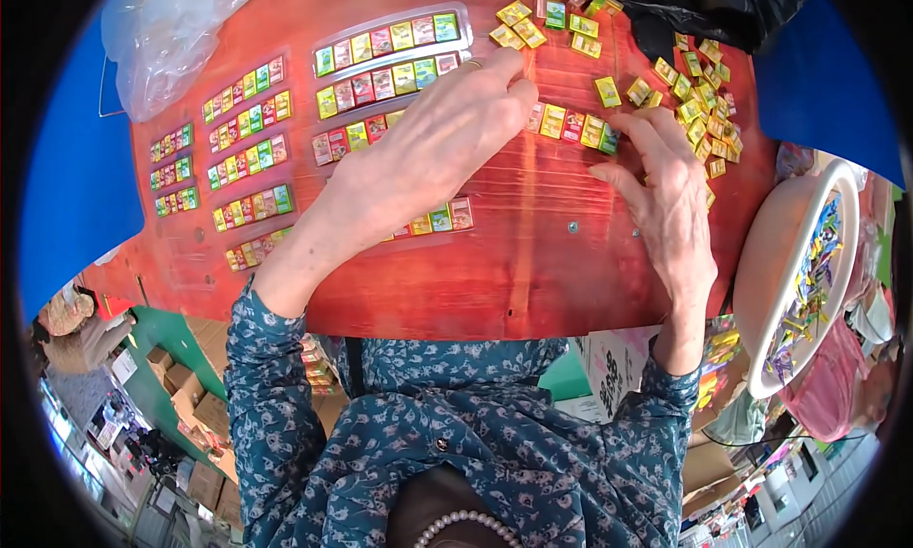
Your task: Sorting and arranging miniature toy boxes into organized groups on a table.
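A short row of small colourful boxes (573, 127), yellow, red and green, lies on the red table between my hands. My left hand (447, 120), fingers curled, is at the row's left end; its fingertips are partly hidden. At the right end, my right hand (666, 182) has its thumb and forefinger around the green end box. Under and beside my left forearm are clear plastic trays (464, 25) with rows of similar boxes, partly covered by the arm. A single yellow box (608, 92) lies just beyond the row.
Loose small boxes (704, 110) are heaped to the right, with more at the far edge. A black plastic bag (713, 6) lies far right, a clear bag (171, 44) far left. Filled trays (249, 158) line the left. A white basin (761, 291) of wrapped pieces stands right.
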`<action>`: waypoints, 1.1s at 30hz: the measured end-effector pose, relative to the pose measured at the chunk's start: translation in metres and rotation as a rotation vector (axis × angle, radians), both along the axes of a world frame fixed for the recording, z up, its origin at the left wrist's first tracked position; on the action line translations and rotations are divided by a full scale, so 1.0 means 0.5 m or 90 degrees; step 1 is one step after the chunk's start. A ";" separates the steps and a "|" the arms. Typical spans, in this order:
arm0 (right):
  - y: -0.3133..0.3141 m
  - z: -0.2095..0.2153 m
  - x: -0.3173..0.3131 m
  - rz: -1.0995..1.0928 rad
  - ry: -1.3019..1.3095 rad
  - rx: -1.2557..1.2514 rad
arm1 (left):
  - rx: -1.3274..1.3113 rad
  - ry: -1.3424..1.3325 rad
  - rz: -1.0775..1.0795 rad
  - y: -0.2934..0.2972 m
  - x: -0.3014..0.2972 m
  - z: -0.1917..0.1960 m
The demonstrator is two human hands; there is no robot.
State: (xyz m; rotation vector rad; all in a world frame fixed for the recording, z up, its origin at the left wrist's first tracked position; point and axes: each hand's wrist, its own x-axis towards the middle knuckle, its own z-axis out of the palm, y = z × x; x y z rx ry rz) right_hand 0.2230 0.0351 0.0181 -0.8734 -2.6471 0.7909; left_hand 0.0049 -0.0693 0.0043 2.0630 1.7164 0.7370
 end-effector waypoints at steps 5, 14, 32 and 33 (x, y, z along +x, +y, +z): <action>-0.007 -0.009 -0.011 -0.020 0.007 0.017 | -0.009 0.019 -0.018 0.005 -0.003 -0.012; -0.008 -0.017 -0.009 -0.023 0.023 0.017 | 0.012 0.001 -0.015 0.006 0.002 -0.012; -0.026 -0.010 -0.023 -0.031 -0.031 0.035 | 0.123 -0.009 -0.035 0.026 0.011 -0.041; -0.028 -0.011 -0.025 -0.037 -0.052 0.034 | 0.058 -0.001 -0.023 0.023 0.010 -0.037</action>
